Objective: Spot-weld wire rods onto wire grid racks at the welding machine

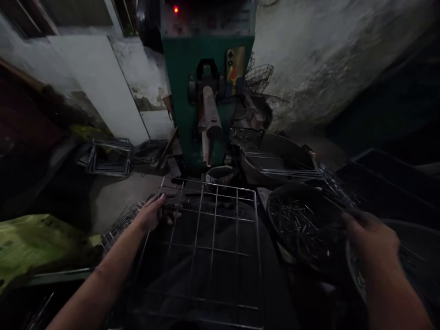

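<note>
A wire grid rack (213, 238) lies flat in front of me, over my lap. My left hand (154, 211) grips its left edge, fingers curled round the outer wire. My right hand (369, 238) hovers at the right over a dark round bowl (302, 224) full of short metal rods; its fingers are closed, and what they hold is too dark to make out. Straight ahead stands a green welding machine (206, 91) with a protruding arm (210, 114) and a red lamp lit on top.
A metal pan with long wires (278, 160) sits right of the machine. Wire baskets (259, 75) are stacked by the wall. More wire frames (110, 158) lie on the floor at left. A green sack (37, 243) is at my left. Dark trays (395, 178) are at right.
</note>
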Demonstrator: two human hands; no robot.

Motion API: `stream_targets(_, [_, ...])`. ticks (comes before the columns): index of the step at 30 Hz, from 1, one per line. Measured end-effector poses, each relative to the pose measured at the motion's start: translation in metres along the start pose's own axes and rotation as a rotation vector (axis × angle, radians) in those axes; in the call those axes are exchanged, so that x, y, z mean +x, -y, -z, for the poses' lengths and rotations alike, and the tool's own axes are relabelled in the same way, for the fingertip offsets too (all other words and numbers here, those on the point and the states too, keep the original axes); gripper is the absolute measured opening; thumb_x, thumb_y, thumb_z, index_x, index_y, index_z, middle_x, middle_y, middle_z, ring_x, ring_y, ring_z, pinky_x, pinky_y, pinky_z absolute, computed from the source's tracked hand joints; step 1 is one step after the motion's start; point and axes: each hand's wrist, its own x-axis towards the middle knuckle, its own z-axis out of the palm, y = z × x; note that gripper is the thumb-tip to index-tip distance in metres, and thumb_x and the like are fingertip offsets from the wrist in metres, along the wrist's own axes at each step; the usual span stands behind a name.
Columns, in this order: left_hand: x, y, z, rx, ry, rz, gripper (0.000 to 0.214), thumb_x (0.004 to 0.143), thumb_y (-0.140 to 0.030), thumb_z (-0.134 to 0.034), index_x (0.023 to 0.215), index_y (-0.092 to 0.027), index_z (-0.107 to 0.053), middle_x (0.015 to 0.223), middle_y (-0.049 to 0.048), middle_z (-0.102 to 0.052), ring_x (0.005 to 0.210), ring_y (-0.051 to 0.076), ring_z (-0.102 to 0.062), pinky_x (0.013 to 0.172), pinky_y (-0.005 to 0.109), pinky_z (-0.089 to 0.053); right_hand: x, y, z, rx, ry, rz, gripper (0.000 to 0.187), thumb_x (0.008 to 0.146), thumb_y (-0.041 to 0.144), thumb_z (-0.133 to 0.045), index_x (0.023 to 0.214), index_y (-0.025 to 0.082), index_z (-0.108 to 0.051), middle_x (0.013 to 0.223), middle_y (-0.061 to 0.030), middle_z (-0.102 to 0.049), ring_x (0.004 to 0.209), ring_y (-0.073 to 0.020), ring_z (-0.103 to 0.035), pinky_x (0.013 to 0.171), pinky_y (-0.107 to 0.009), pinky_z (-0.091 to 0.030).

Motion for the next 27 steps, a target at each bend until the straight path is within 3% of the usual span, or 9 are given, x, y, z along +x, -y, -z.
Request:
stream_targets(2, [0.001,0.001,-0.001,-0.016,0.021,-0.008,0.037,0.088,-0.033,-0.051,0.116,-0.009,-0.048,0.088,0.0182,-0.069,0.069,0.029,-0.069,0.043,0.030,-0.051,-0.030,0.039,-0.004,0.331,0.042,0.005,0.032,0.081,0.055,-0.048,0.085,0.028,-0.064,0.085,-0.0136,-0.065,0.068,-0.0177,-0.065,0.061,-0.032,-0.050])
stream_targets(4, [0.003,0.003,-0.001,-0.026,0.040,-0.026,0.036,0.088,-0.032,-0.052,0.115,-0.008,-0.048,0.086,0.0180,-0.069,0.069,0.029,-0.069,0.043,0.030,-0.052,-0.063,0.086,-0.024,0.727,0.278,-0.060,0.029,0.065,0.051,-0.067,0.076,0.026,-0.060,0.077,-0.0088,-0.066,0.061,-0.0178,-0.064,0.057,-0.032,-0.054])
stream_targets(6, [0.006,0.004,-0.002,-0.033,0.052,-0.039,0.036,0.087,-0.032,-0.053,0.114,-0.008,-0.048,0.084,0.0174,-0.070,0.067,0.028,-0.069,0.044,0.030,-0.052,-0.091,0.131,-0.051,0.929,0.509,-0.086,0.034,0.057,0.042,-0.074,0.076,0.020,-0.057,0.069,-0.0051,-0.064,0.055,-0.0171,-0.062,0.052,-0.032,-0.056])
stream_targets(8, [0.007,0.006,-0.001,-0.043,0.062,-0.052,0.036,0.087,-0.033,-0.054,0.113,-0.009,-0.049,0.084,0.0169,-0.070,0.066,0.028,-0.069,0.044,0.030,-0.052,-0.108,0.165,-0.077,0.996,0.613,-0.134,0.029,0.061,0.034,-0.071,0.078,0.018,-0.053,0.064,-0.0023,-0.063,0.051,-0.0153,-0.061,0.047,-0.029,-0.055])
stream_targets(11, [0.005,0.009,0.004,-0.073,0.067,-0.058,0.037,0.086,-0.035,-0.056,0.112,-0.010,-0.049,0.084,0.0163,-0.070,0.068,0.028,-0.069,0.045,0.031,-0.053,-0.120,0.189,-0.102,0.914,0.700,-0.197,0.015,0.069,0.021,-0.059,0.080,0.017,-0.049,0.057,-0.0006,-0.061,0.043,-0.0145,-0.059,0.038,-0.026,-0.051])
stream_targets(14, [0.003,0.010,0.010,-0.104,0.077,-0.065,0.036,0.085,-0.034,-0.057,0.111,-0.011,-0.049,0.085,0.0160,-0.070,0.069,0.028,-0.069,0.045,0.030,-0.053,-0.121,0.196,-0.109,0.820,0.760,-0.227,0.009,0.073,0.015,-0.051,0.080,0.017,-0.046,0.054,0.0000,-0.060,0.039,-0.0143,-0.056,0.032,-0.024,-0.048])
stream_targets(21, [0.004,0.012,0.018,-0.135,0.092,-0.073,0.036,0.084,-0.033,-0.059,0.111,-0.011,-0.049,0.087,0.0164,-0.070,0.070,0.028,-0.069,0.045,0.030,-0.053,-0.120,0.214,-0.128,0.715,0.719,-0.232,0.010,0.075,0.016,-0.048,0.084,0.019,-0.043,0.050,0.0035,-0.056,0.033,-0.0121,-0.051,0.029,-0.021,-0.042])
stream_targets(24, [0.004,0.012,0.018,-0.145,0.094,-0.056,0.036,0.084,-0.034,-0.059,0.109,-0.011,-0.050,0.085,0.0160,-0.070,0.070,0.029,-0.069,0.046,0.031,-0.053,-0.124,0.216,-0.138,0.581,0.620,-0.127,0.014,0.079,0.016,-0.045,0.092,0.019,-0.041,0.051,0.0058,-0.055,0.033,-0.0117,-0.049,0.030,-0.019,-0.038])
stream_targets(27, [0.003,0.011,0.017,-0.150,0.099,-0.049,0.036,0.083,-0.035,-0.061,0.107,-0.011,-0.050,0.084,0.0154,-0.070,0.069,0.029,-0.069,0.046,0.031,-0.054,-0.129,0.215,-0.139,0.272,0.486,0.123,0.014,0.082,0.017,-0.045,0.096,0.018,-0.043,0.062,-0.0001,-0.061,0.048,-0.0146,-0.058,0.043,-0.022,-0.041])
